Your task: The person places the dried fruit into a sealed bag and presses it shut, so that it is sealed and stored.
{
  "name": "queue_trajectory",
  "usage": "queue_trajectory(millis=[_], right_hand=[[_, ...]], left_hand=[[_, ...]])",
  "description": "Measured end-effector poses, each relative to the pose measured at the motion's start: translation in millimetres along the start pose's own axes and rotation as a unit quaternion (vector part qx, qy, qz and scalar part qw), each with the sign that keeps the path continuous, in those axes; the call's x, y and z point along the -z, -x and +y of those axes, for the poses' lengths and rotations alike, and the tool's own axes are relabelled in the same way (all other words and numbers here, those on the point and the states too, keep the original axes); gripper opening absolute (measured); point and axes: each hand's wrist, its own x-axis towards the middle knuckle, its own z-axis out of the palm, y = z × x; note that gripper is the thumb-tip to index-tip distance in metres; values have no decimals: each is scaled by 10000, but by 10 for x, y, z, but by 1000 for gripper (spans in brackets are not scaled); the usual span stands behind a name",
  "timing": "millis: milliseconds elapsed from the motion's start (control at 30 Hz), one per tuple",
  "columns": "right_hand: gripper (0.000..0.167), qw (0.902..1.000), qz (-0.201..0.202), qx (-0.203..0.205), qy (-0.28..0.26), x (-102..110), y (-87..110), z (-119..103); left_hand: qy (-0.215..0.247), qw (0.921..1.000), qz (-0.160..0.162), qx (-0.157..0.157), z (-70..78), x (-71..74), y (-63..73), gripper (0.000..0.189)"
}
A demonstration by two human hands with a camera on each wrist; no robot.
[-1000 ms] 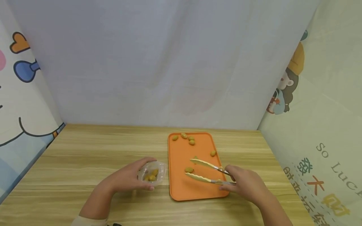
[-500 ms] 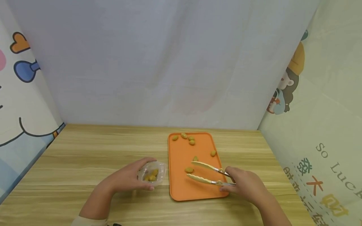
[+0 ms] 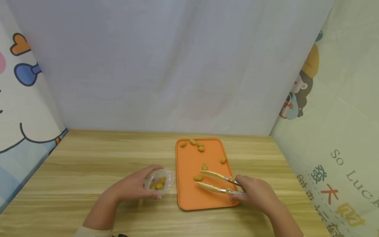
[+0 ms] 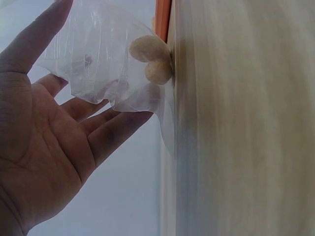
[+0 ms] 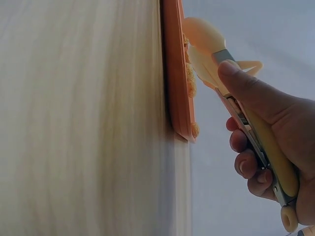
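Observation:
My left hand (image 3: 134, 186) holds a small clear plastic container (image 3: 169, 184), thumb on one side and fingers on the other. Several oval yellow-brown pieces (image 3: 159, 186) lie inside it; in the left wrist view, two rounded pieces (image 4: 150, 48) show through its wall. With my right hand (image 3: 256, 194) I grip tongs with cream tips and metal arms (image 3: 208, 187), spread apart over the orange tray (image 3: 189, 199). One brown piece (image 3: 198, 178) lies by the tong tips, partly between them in the head view; contact cannot be made out. Another piece (image 3: 204, 167) is just beyond the upper tip.
Farther back on the tray lie several more pieces, including one at the right edge (image 3: 223, 160) and one at the back left (image 3: 183, 144). The tray rests on a wood-grain table (image 3: 118, 154). A pale cloth (image 3: 148, 65) hangs behind, with printed cloths at both sides.
The tongs have shifted slightly right and toward me, uncovering the piece beyond the upper tip. My left hand and the container have stayed in place.

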Motion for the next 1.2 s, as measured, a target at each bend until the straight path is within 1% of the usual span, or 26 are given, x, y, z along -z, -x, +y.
queue_trajectory(millis=[333,500,1200], right_hand=[[45,9999,58,79,25,7,-29,-21],[45,9998,113,160,86,17,-27,-31],[43,9997,69,186,122,11,-48,-25]], left_hand=[[-111,9999,30,-36,0,1,-2,87],[-62,10000,-3,-25,18,7,3,88],[31,10000,2,-45,36,10,7,87]])
